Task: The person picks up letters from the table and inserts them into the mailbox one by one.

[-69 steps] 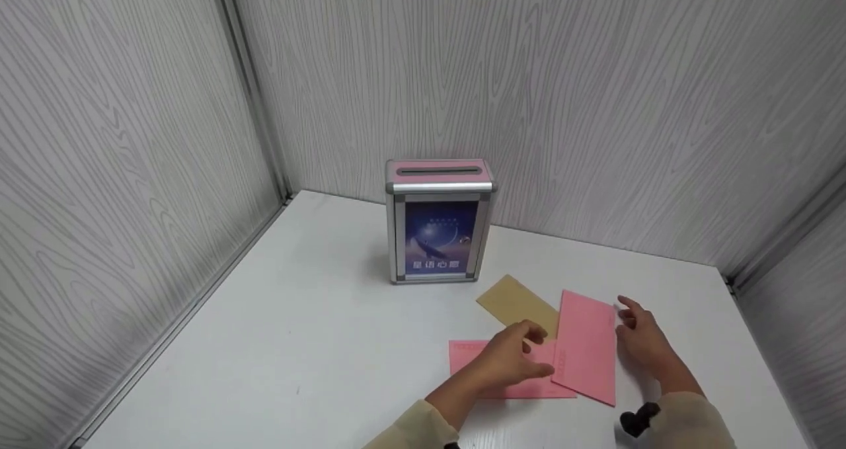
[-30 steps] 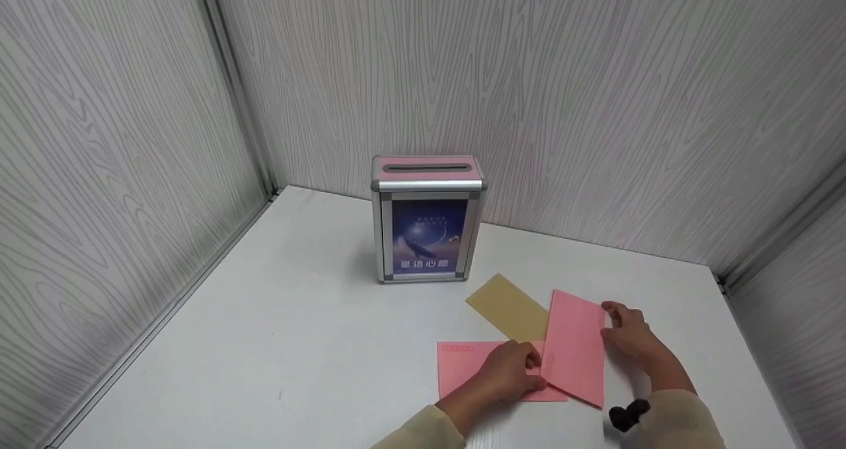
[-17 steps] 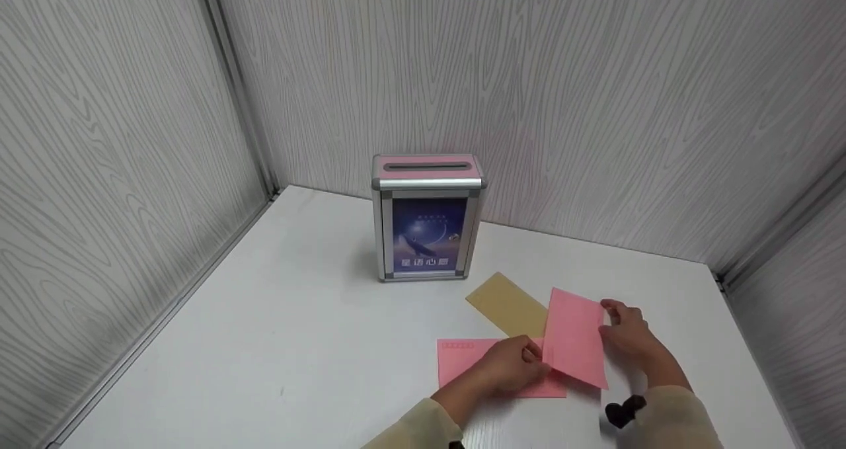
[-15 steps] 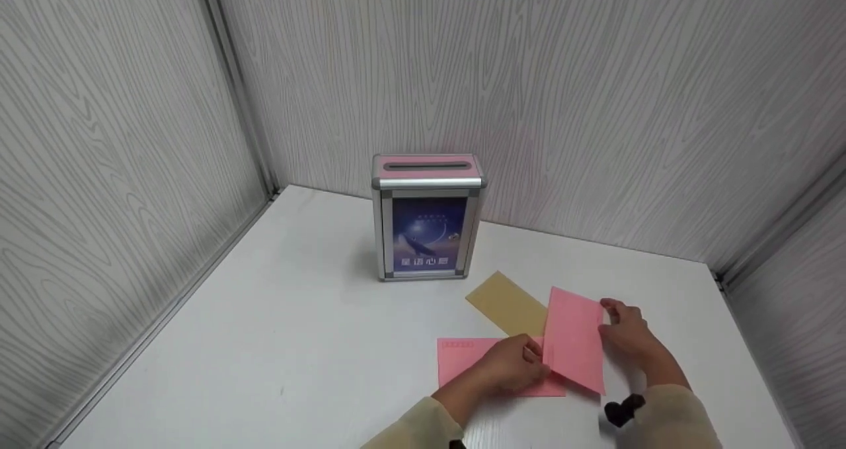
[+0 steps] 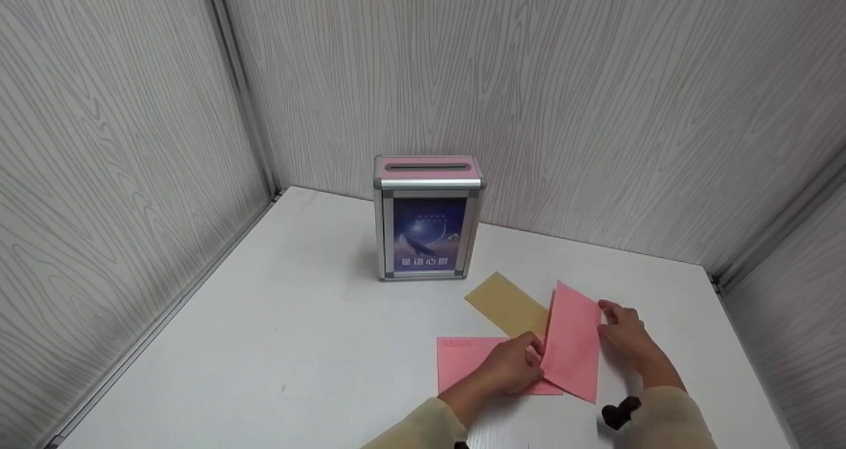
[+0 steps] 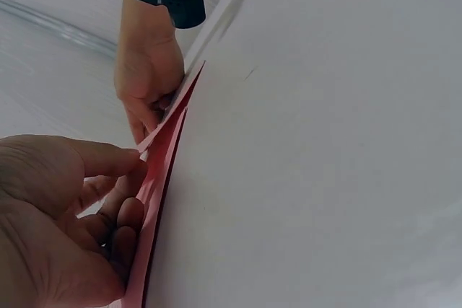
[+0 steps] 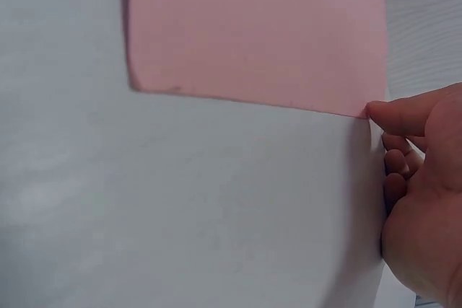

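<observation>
A pink envelope (image 5: 574,343) is tilted up at its left side, with its left edge bowed off the table. My left hand (image 5: 514,366) pinches that edge between thumb and forefinger, the other fingers curled; the left wrist view shows the raised edge of the pink envelope (image 6: 164,131) from the side. On the opposite edge, near the upper right, my right hand (image 5: 624,330) pinches the paper with thumb and forefinger. A second pink envelope (image 5: 462,360) lies flat beneath my left hand, partly covered. Beyond it lies a tan envelope (image 5: 505,303), its right end hidden.
Upright near the back wall stands a silver-framed box (image 5: 429,227) with a slot (image 5: 428,167) in its pink top and a lock on its blue front. The white table (image 5: 264,343) is bounded by grey wood-grain walls. A black device (image 5: 621,412) sits at the right wrist.
My hands have come in from both sides and taken hold of the upper pink envelope. Its left edge has risen and its lower end has shifted. The view has turned slightly.
</observation>
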Available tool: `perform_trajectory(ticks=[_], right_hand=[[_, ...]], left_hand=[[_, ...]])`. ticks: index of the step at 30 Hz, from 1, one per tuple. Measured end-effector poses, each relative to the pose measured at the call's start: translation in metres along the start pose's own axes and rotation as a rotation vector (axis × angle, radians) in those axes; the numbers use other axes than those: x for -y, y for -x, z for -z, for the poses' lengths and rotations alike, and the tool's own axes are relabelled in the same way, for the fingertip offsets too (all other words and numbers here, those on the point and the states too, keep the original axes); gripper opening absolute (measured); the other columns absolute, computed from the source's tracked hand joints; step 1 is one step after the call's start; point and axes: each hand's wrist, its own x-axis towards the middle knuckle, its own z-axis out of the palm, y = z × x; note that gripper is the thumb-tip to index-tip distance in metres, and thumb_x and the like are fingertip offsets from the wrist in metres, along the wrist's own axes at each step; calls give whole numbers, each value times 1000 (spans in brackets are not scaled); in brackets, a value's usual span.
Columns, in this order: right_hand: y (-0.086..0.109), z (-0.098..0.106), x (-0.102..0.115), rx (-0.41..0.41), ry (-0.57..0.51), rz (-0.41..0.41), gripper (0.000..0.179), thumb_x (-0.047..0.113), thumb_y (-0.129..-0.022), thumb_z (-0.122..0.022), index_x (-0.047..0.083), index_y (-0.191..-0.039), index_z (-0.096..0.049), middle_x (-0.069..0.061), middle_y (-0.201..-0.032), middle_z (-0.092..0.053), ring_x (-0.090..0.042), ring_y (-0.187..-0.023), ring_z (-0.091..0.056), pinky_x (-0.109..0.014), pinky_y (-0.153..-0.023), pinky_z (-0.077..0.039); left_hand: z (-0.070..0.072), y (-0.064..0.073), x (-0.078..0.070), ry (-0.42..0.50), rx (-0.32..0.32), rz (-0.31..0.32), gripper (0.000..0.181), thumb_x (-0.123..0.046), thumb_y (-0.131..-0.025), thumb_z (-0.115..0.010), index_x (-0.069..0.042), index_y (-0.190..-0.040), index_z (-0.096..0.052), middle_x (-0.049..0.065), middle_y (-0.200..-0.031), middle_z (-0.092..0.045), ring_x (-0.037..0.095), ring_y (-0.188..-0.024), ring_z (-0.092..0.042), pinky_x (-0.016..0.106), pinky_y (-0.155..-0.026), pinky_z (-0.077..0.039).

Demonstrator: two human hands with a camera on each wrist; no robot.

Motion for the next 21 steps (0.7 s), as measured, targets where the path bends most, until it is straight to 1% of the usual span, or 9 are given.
perform_trajectory(ticks=[3, 5, 7, 9, 11, 14, 17, 19, 21], right_hand=[[1, 0, 0, 8, -60, 7, 66, 14, -101, -45, 4, -160, -16, -28, -159, -16, -47, -151, -13, -62, -122, -19], [2, -1, -1, 2, -93, 12, 65, 13, -102, -45, 3, -159, -16, -27, -157, -18, -45, -149, -17, -60, -122, -22], [3, -1, -2, -10, -112, 14, 62, 15, -104, -44, 4, -159, -17, -26, -154, -21, -43, -144, -23, -57, -118, -28], [4, 0, -3, -23, -137, 19, 59, 17, -106, -43, 6, -158, -19, -25, -151, -24, -39, -138, -27, -53, -114, -31], [6, 1, -5, -35, -156, 22, 56, 20, -107, -42, 8, -157, -19, -23, -151, -27, -36, -134, -29, -50, -111, -33], [9, 2, -5, -59, -200, 26, 54, 25, -108, -41, 11, -156, -21, -21, -149, -34, -33, -133, -34, -46, -108, -35], [11, 2, -5, -93, -236, 22, 53, 30, -108, -43, 13, -154, -24, -17, -141, -42, -29, -127, -40, -39, -104, -36], [12, 1, -5, -115, -266, 18, 51, 30, -108, -45, 14, -153, -27, -13, -132, -47, -25, -121, -44, -36, -101, -36], [13, 1, -6, -134, -272, 5, 50, 30, -107, -46, 14, -152, -29, -8, -123, -51, -22, -116, -47, -34, -100, -36]], left_hand=[[1, 1, 1, -37, -2, -35, 26, -19, -89, -73, -32, -105, -57, -7, -79, -58, 8, -71, -53, 23, -61, -44], [2, 2, 2, -43, 0, -43, 25, -18, -90, -71, -32, -105, -57, -8, -80, -58, 8, -71, -52, 23, -61, -43], [2, 3, 1, -24, 8, -31, 25, -19, -91, -70, -34, -105, -56, -8, -82, -58, 9, -73, -53, 23, -62, -45], [2, 3, 0, -4, 16, -16, 25, -19, -91, -70, -35, -105, -56, -7, -83, -59, 10, -73, -54, 23, -62, -47], [2, 5, -1, 22, 26, 0, 26, -19, -91, -70, -36, -105, -56, -6, -84, -60, 11, -74, -55, 24, -63, -48], [4, 6, -3, 54, 39, 4, 26, -18, -91, -69, -37, -104, -55, -6, -86, -60, 11, -75, -56, 25, -63, -49], [6, 8, -3, 77, 50, -11, 26, -18, -92, -69, -35, -105, -56, -8, -90, -61, 10, -79, -57, 25, -67, -50], [7, 8, -3, 76, 50, -30, 25, -17, -91, -70, -33, -105, -56, -10, -93, -62, 9, -83, -58, 25, -71, -51], [8, 9, -3, 65, 49, -50, 24, -17, -91, -70, -31, -105, -57, -11, -95, -63, 7, -86, -58, 25, -75, -52]])
